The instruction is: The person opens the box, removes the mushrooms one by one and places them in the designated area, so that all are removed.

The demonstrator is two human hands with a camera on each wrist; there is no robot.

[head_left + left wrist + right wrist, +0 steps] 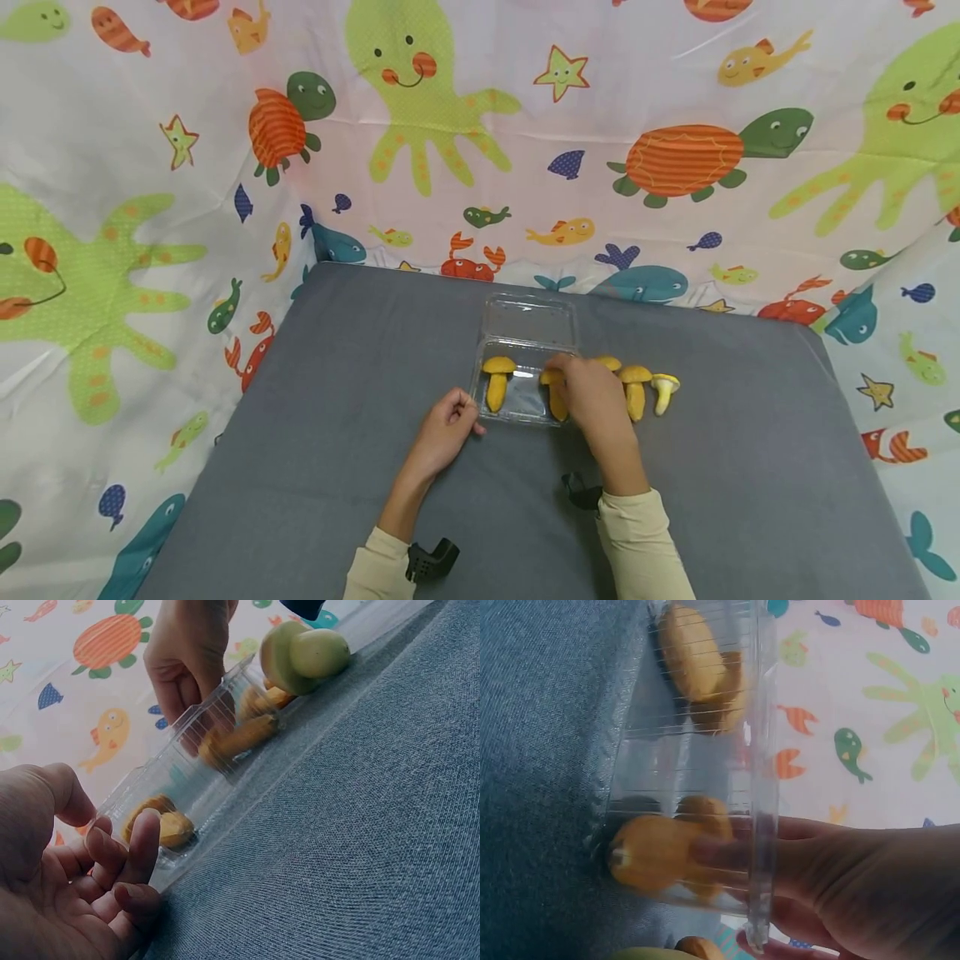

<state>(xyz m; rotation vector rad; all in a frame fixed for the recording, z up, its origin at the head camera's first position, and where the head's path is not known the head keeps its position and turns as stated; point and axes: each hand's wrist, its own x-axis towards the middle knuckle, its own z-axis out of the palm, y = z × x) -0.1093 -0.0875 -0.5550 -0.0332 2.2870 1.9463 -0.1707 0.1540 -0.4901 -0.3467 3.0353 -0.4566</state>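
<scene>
A clear plastic container [517, 348] lies with its lid folded back on the grey cloth. My left hand [442, 433] is at its near left corner, and the left wrist view shows thumb and forefinger pinching the rim. One yellow mushroom [497, 385] rests in the left part of the container, its cap toward the lid. At the right side, my right hand [597, 402] reaches inside and grips another yellow mushroom [649, 851], thumb across it through the clear wall. The right hand partly hides that mushroom in the head view.
Right of the container lie more mushrooms: a partly covered one [608, 362], a yellow one [635, 387] and a paler one [663, 392]. A grey cloth [330, 400] covers the table. Curtains [480, 100] printed with sea animals hang behind and at both sides.
</scene>
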